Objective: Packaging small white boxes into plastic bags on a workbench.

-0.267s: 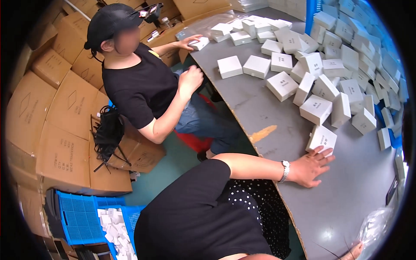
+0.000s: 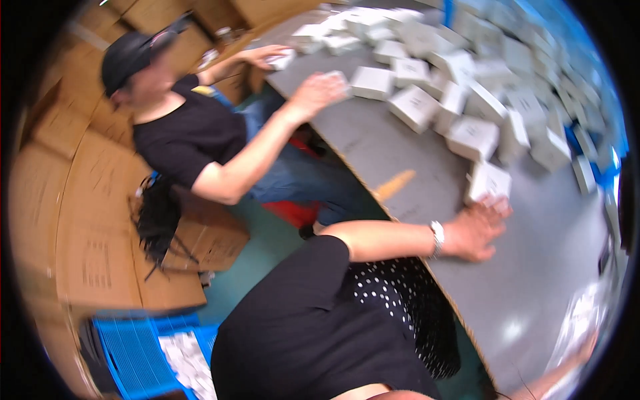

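Observation:
My left hand (image 2: 477, 230), with a silver watch at its wrist, lies open on the grey table (image 2: 467, 287). Its spread fingers touch the near edge of a small white box (image 2: 489, 182) with dark print on top. At the lower right, my right hand (image 2: 587, 347) is beside a crumpled clear plastic bag (image 2: 579, 310); blur hides its fingers, so I cannot tell whether it grips the bag. Other white boxes (image 2: 472, 138) stand and lean beyond my left hand.
A co-worker sits at the table's left edge, one hand (image 2: 313, 97) at a white box, the other on another box. Boxes pile up at the back right by a blue crate (image 2: 608, 177). Brown cartons (image 2: 100, 247) stack at left; blue baskets (image 2: 137, 353) hold small white pieces.
The view has shifted and blurred. My right hand has come further into view along the plastic bag. The co-worker's near hand has reached out to a white box. My left hand stays by its box.

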Demonstrator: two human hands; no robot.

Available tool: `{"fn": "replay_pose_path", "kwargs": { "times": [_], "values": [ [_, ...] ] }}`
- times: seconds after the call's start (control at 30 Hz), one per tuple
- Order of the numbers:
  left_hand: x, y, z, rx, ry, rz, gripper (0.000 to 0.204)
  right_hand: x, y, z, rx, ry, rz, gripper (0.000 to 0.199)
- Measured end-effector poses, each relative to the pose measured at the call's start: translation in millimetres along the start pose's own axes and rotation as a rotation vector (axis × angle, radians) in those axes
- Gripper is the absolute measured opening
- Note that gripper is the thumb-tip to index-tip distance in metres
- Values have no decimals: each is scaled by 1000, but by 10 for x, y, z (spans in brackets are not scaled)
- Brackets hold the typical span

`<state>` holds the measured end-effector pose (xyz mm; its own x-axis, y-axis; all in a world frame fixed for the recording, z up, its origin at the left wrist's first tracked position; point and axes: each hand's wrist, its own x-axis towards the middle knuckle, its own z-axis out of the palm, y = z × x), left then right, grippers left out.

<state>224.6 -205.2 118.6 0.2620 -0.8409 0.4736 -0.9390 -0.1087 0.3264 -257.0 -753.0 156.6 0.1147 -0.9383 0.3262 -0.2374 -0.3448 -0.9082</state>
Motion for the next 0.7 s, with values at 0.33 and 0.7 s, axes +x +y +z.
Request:
{"fn": "replay_pose_path", "kwargs": {
  "times": [0.33,0.7],
  "values": [
    [318,-540,33,282,-144,-141,46,-3275,-1741,3079,-643,-578,-807,30],
    [-74,16,-90,-96,-64,140,51,-3305,-1680,2665,-611,-626,-680,31]
  ]
}}
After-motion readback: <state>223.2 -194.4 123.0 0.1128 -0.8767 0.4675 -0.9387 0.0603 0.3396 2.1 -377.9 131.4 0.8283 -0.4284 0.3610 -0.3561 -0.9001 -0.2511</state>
